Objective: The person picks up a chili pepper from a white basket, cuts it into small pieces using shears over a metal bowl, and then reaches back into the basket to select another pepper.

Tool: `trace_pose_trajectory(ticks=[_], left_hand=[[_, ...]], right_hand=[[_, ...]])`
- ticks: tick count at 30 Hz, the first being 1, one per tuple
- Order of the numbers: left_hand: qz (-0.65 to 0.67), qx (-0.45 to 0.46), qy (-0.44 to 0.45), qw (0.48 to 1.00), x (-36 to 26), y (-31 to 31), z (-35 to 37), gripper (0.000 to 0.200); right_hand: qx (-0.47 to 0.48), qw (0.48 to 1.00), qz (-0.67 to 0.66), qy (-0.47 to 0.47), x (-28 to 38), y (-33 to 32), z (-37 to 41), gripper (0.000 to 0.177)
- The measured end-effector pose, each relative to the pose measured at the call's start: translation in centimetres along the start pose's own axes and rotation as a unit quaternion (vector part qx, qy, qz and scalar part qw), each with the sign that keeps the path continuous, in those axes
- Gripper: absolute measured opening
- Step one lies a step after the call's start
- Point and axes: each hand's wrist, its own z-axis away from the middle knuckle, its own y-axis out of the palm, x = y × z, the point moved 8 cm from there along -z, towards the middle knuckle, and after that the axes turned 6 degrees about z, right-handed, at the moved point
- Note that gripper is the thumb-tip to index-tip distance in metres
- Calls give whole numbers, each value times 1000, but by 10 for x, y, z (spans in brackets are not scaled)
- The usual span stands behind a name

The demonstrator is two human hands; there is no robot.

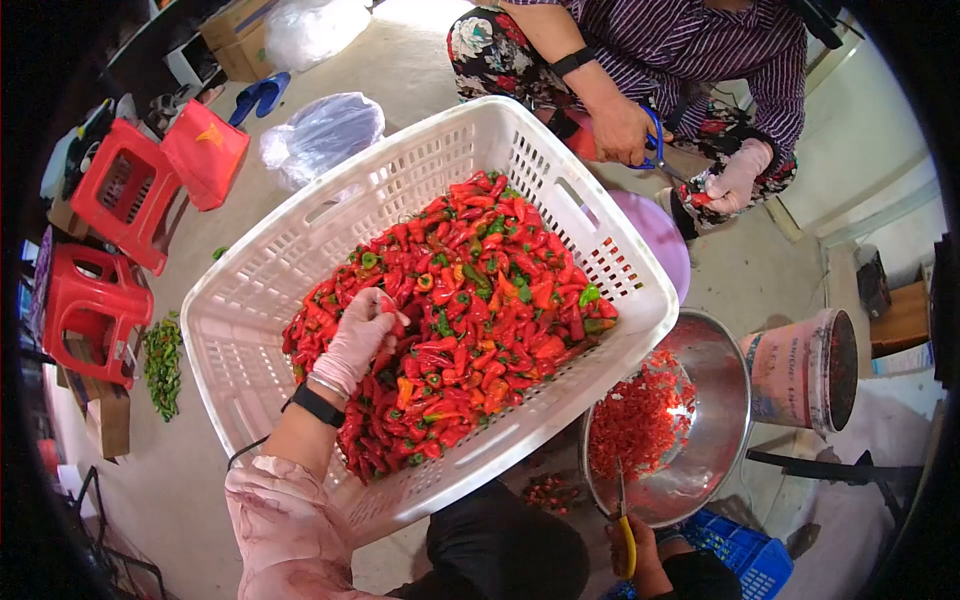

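My left hand [360, 345], in a thin pale glove, is over the left part of a white basket [245, 365] full of red peppers [480, 290]. Its fingers are closed, with red pepper showing at the fingertips. At the bottom right my right hand [648, 562] holds yellow-handled scissors [627, 545]. Their blades point into a steel bowl [722, 400] that contains chopped red pepper [635, 425]. The basket tilts across the view and its right corner overlaps the bowl's rim.
Across the basket, a co-worker [690, 50] holds blue-handled scissors [655, 145] and a pepper. A purple basin [655, 235], a bucket [790, 370] and a blue crate [745, 560] are on the right. Red stools [95, 310], green peppers [162, 365] and a plastic bag [325, 135] lie left.
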Motion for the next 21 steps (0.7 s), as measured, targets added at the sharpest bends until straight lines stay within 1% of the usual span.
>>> trace_pose_trajectory(ticks=[1,2,3,4,5,6,7,9,10,11,13,14,15,17,18,19,21], left_hand=[[17,1,-13,1000,-3,-6,2,17],[0,-27,-34,999,-1,-12,5,13],[0,-27,-34,999,2,-15,5,13],[-83,-26,-34,996,8,-19,3,9],[-166,-25,-35,985,18,-25,0,10],[-237,-22,89,967,13,-22,-8,25],[-236,-22,88,967,26,-28,-13,25],[-423,-35,126,897,13,-1,-8,33],[-465,-15,100,879,4,20,-4,37],[-509,10,141,849,-6,44,0,30],[-618,51,201,758,-1,75,0,28],[-664,77,191,719,6,82,-3,26],[-664,77,191,719,7,85,-7,26],[-753,108,122,638,26,85,-20,25],[-749,96,90,649,30,78,-26,25],[-750,97,89,649,33,71,-30,25],[-585,77,117,799,27,44,-35,22]], right_hand=[[-1,1000,-17,-21,2,1,-2,22],[-1,999,-33,-42,5,2,-2,22],[-1,999,-33,-42,6,1,-1,22],[-1,998,-58,17,6,2,5,22],[-2,994,-83,76,5,3,10,21],[-2,994,-83,76,10,5,11,21],[-3,993,-79,84,13,6,13,21],[-5,993,-74,93,9,6,12,21],[-5,998,-40,47,6,3,7,21],[-5,1000,-5,0,4,2,3,20],[-8,1000,-24,-7,-9,1,-4,20],[-11,999,-44,-14,-3,3,-4,19],[-11,999,-44,-15,3,3,-1,19],[-2,995,-74,74,8,7,10,18],[-2,994,-74,74,17,9,14,18],[2,994,-71,79,24,11,17,18],[5,994,-68,83,24,11,17,17]])
